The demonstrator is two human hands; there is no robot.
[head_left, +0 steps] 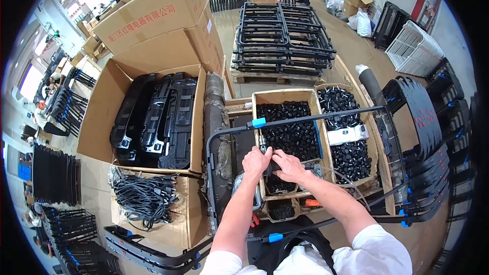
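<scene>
My left hand (256,161) is closed around the dark body of a power driver (263,141), whose metal chuck points away from me. My right hand (289,166) grips the same driver from the other side; the fingers hide much of its body. Around both hands lies a large black tubular frame (326,115) with rounded corners and blue clips, resting across the workbench. Beyond the hands, a box (261,97) holds many small black caps (290,127). Closer to me sit smaller boxes of tiny black parts (281,210).
Right of the caps, another box of black knobs (351,160) has a white carton (348,135) on it. A thin hose (351,182) curves beside my right forearm. Cardboard boxes of black housings (178,117) and cables (145,196) stand left. Stacked frames (282,35) lie beyond.
</scene>
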